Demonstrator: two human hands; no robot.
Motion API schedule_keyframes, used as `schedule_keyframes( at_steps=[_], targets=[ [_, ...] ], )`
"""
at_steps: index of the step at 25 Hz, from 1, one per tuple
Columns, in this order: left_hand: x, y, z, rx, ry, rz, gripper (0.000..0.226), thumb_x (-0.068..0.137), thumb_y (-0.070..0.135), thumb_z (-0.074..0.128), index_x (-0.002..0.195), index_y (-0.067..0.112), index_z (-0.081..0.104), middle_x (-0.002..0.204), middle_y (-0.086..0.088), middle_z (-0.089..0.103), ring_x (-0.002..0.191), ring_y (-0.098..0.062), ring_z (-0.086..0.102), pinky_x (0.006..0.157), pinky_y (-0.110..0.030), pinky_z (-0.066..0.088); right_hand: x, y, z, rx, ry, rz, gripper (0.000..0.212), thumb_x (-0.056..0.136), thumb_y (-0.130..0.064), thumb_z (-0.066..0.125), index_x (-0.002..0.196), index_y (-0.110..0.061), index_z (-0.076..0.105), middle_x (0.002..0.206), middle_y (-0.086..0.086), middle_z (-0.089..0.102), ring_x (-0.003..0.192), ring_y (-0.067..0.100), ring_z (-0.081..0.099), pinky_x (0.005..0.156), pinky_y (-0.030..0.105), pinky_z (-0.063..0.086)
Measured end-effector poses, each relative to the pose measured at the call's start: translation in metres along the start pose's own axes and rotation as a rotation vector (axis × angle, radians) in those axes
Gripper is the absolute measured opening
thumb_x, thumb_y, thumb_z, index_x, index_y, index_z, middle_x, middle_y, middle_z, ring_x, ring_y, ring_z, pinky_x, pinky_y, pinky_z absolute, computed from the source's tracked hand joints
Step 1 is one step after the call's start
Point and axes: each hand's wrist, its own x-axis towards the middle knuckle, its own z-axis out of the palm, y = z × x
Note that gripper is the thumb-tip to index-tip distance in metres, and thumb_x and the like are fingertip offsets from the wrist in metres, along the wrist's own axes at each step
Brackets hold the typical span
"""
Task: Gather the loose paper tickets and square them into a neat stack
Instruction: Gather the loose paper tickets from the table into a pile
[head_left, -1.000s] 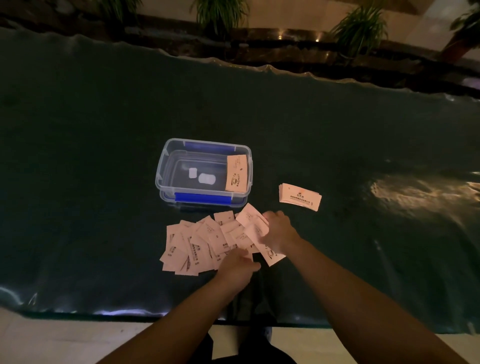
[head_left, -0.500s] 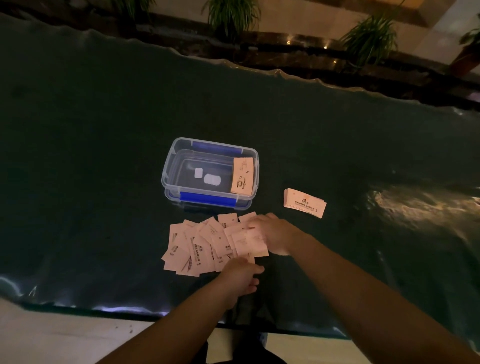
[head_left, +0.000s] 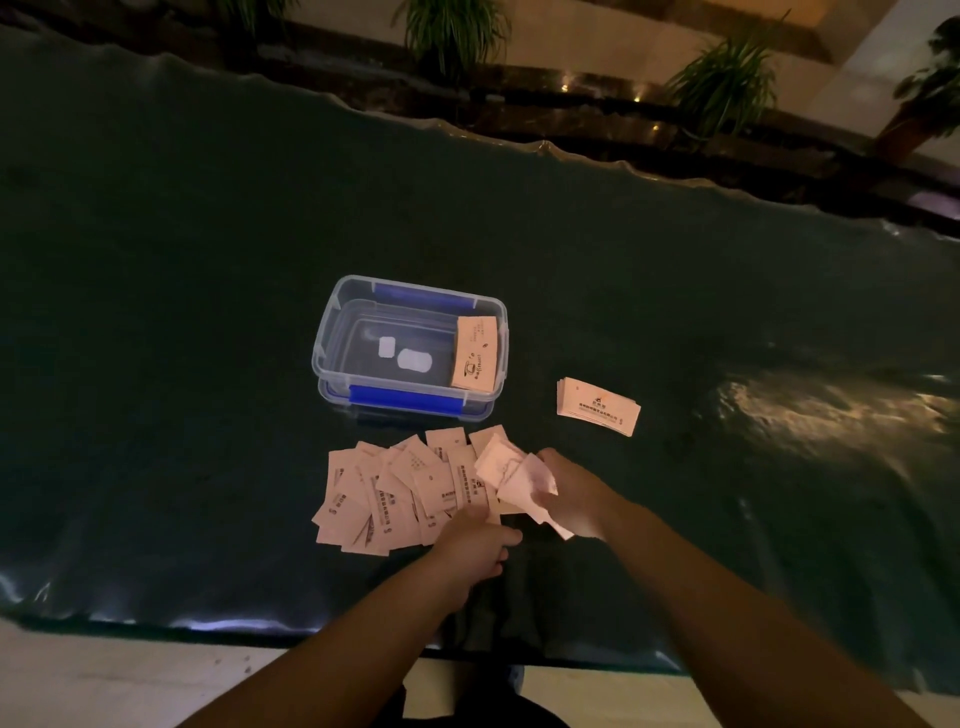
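Note:
Several loose pink paper tickets (head_left: 395, 493) lie fanned and overlapping on the dark table near its front edge. My right hand (head_left: 574, 493) grips a few tickets (head_left: 511, 473) at the pile's right end and lifts them slightly. My left hand (head_left: 475, 545) rests on the pile's near right corner, fingers curled onto a ticket edge. A squared stack of tickets (head_left: 597, 405) lies apart to the right. Another stack (head_left: 474, 353) leans inside the clear box.
A clear plastic box (head_left: 332, 332) with blue latches stands just behind the loose pile. The dark table (head_left: 208, 260) stretches wide to both sides, with a bright glare patch at the right. Potted plants line a ledge beyond the far edge.
My right hand has closed on a few tickets at the pile's right end and raised them off the table. My left hand has shifted slightly up onto the pile's edge.

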Motion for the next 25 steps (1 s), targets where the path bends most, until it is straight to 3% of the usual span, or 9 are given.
schedule_keyframes(
  at_steps=[3, 5, 8, 11, 13, 18, 20, 23, 25],
  targets=[
    [0.005, -0.003, -0.004, 0.118, 0.1, 0.087, 0.056, 0.093, 0.012, 0.072, 0.145, 0.017, 0.051, 0.122, 0.001, 0.06, 0.119, -0.022, 0.06, 0.102, -0.034, 0.051, -0.001, 0.007, 0.004, 0.315, 0.038, 0.175, 0.057, 0.107, -0.024, 0.059, 0.16, -0.018, 0.039, 0.158, 0.007, 0.054, 0.128, 0.025, 0.061, 0.085, 0.032, 0.05],
    [0.004, -0.003, -0.007, 0.148, 0.199, 0.156, 0.05, 0.093, 0.012, 0.072, 0.138, 0.022, 0.053, 0.14, -0.001, 0.056, 0.122, -0.021, 0.055, 0.095, -0.03, 0.045, 0.003, 0.004, 0.006, 0.483, 0.035, 0.242, 0.058, 0.106, -0.024, 0.061, 0.161, -0.019, 0.04, 0.159, 0.007, 0.054, 0.134, 0.027, 0.059, 0.091, 0.037, 0.048],
    [0.006, -0.002, -0.007, 0.161, 0.279, 0.207, 0.052, 0.093, 0.015, 0.072, 0.14, 0.023, 0.05, 0.146, -0.003, 0.048, 0.114, -0.017, 0.049, 0.093, -0.033, 0.043, 0.009, -0.011, 0.011, 0.548, 0.012, 0.277, 0.061, 0.106, -0.026, 0.061, 0.162, -0.019, 0.039, 0.16, 0.008, 0.052, 0.137, 0.029, 0.058, 0.091, 0.039, 0.047],
    [0.011, 0.002, -0.003, 0.191, 0.264, 0.208, 0.064, 0.09, 0.019, 0.074, 0.148, 0.024, 0.045, 0.149, -0.003, 0.047, 0.129, -0.023, 0.051, 0.097, -0.034, 0.044, 0.013, -0.027, 0.017, 0.519, 0.011, 0.27, 0.056, 0.106, -0.03, 0.061, 0.157, -0.018, 0.045, 0.151, 0.009, 0.06, 0.11, 0.021, 0.066, 0.073, 0.03, 0.05],
    [0.013, 0.003, 0.002, 0.219, 0.227, 0.215, 0.067, 0.088, 0.018, 0.076, 0.148, 0.024, 0.047, 0.149, -0.001, 0.052, 0.133, -0.024, 0.053, 0.104, -0.038, 0.047, 0.012, -0.032, 0.022, 0.5, 0.03, 0.276, 0.054, 0.106, -0.03, 0.062, 0.156, -0.017, 0.047, 0.148, 0.009, 0.06, 0.101, 0.017, 0.063, 0.071, 0.028, 0.05],
    [0.008, 0.007, 0.013, 0.327, 0.157, 0.252, 0.06, 0.095, 0.015, 0.067, 0.151, 0.019, 0.046, 0.153, -0.007, 0.053, 0.138, -0.027, 0.054, 0.114, -0.042, 0.046, 0.004, -0.035, 0.035, 0.576, 0.115, 0.315, 0.057, 0.101, -0.018, 0.067, 0.154, -0.016, 0.046, 0.157, 0.009, 0.053, 0.133, 0.028, 0.06, 0.058, 0.023, 0.044],
    [0.002, 0.008, 0.011, 0.357, 0.119, 0.245, 0.057, 0.099, 0.015, 0.063, 0.152, 0.018, 0.044, 0.154, -0.006, 0.05, 0.139, -0.026, 0.051, 0.112, -0.034, 0.043, 0.0, -0.033, 0.039, 0.606, 0.117, 0.368, 0.061, 0.097, -0.015, 0.072, 0.153, -0.015, 0.047, 0.154, 0.01, 0.055, 0.133, 0.029, 0.06, 0.059, 0.025, 0.044],
    [0.002, 0.001, 0.004, 0.293, 0.043, 0.243, 0.051, 0.098, 0.01, 0.063, 0.146, 0.021, 0.05, 0.141, 0.002, 0.056, 0.119, -0.013, 0.055, 0.089, -0.024, 0.047, -0.004, -0.026, 0.04, 0.634, 0.079, 0.418, 0.058, 0.093, -0.015, 0.075, 0.146, -0.012, 0.051, 0.133, 0.01, 0.063, 0.104, 0.024, 0.068, 0.06, 0.028, 0.047],
    [0.001, -0.007, 0.001, 0.256, -0.003, 0.238, 0.039, 0.096, 0.013, 0.066, 0.133, 0.023, 0.057, 0.131, 0.011, 0.06, 0.114, -0.008, 0.057, 0.086, -0.023, 0.052, -0.006, -0.023, 0.038, 0.66, 0.064, 0.432, 0.056, 0.093, -0.013, 0.075, 0.144, -0.013, 0.051, 0.123, 0.007, 0.063, 0.091, 0.02, 0.066, 0.063, 0.03, 0.051]
  ],
)
